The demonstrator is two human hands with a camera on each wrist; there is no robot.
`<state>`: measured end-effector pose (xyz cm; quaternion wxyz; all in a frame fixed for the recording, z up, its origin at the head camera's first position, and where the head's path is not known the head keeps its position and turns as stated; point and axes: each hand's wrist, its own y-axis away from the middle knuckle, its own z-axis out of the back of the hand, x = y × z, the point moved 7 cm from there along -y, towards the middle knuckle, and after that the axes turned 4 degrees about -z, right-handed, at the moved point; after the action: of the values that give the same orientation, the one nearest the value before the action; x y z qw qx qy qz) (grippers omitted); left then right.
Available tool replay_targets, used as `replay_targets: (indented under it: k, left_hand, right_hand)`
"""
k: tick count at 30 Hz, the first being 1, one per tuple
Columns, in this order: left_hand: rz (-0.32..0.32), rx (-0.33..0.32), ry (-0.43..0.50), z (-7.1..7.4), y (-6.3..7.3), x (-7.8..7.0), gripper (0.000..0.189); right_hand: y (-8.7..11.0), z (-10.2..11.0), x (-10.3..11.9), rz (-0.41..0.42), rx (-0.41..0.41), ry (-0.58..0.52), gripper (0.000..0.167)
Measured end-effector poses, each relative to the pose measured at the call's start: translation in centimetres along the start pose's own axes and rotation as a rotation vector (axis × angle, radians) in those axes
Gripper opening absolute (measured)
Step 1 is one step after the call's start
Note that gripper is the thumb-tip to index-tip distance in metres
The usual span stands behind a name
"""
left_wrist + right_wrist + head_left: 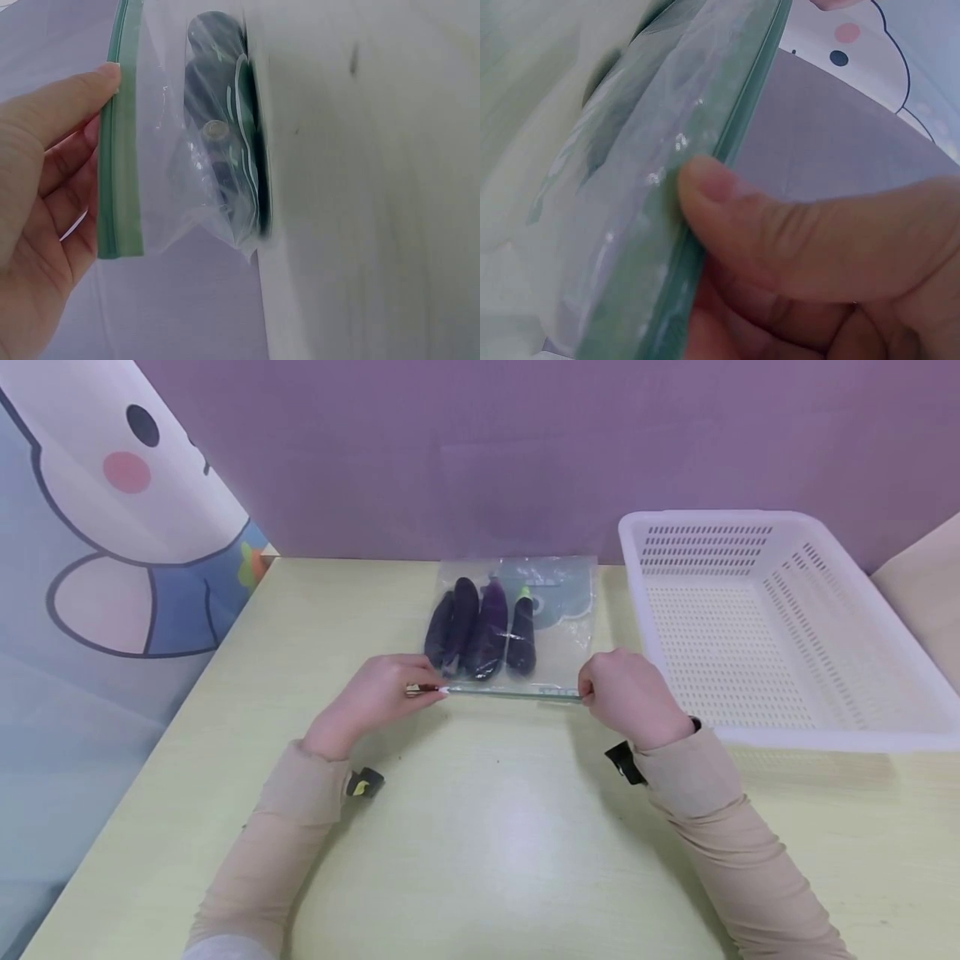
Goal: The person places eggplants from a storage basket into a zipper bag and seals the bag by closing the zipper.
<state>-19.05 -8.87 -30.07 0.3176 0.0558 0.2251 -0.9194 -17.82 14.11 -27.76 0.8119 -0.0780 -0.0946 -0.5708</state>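
Observation:
A clear zip bag [566, 652] with a green closure strip lies on the table, its strip side toward me. Several dark purple eggplants [491, 628] lie side by side inside it, one with a green stem end. My left hand [382, 693] pinches the strip near its left end, thumb and fingers on either side. A small whitish piece [444, 691] shows at the left fingertips. At the strip's right end, my right hand [628, 695] pinches the edge between thumb and curled fingers. Between the hands the green strip [120, 180] is stretched straight, raised off the table in the left wrist view.
A white slotted plastic basket [780, 735] stands to the right, close to my right hand. The pale table [487, 843] meets a purple backdrop [450, 460] behind the bag. A cartoon-print cloth [97, 602] hangs at the left.

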Motion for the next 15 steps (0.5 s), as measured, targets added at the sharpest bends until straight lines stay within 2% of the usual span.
replay_targets:
  k: [9,15]
  left_hand:
    - [-0.018,-0.018,-0.015,0.44,0.59,0.44,0.009]
    - [0.017,-0.019,-0.011,0.70,0.96,0.97,0.008]
  right_hand:
    - [0.07,-0.02,0.01,-0.005,0.019,-0.001,0.027]
    - [0.07,-0.13,-0.03,-0.009,0.023,0.002,0.026]
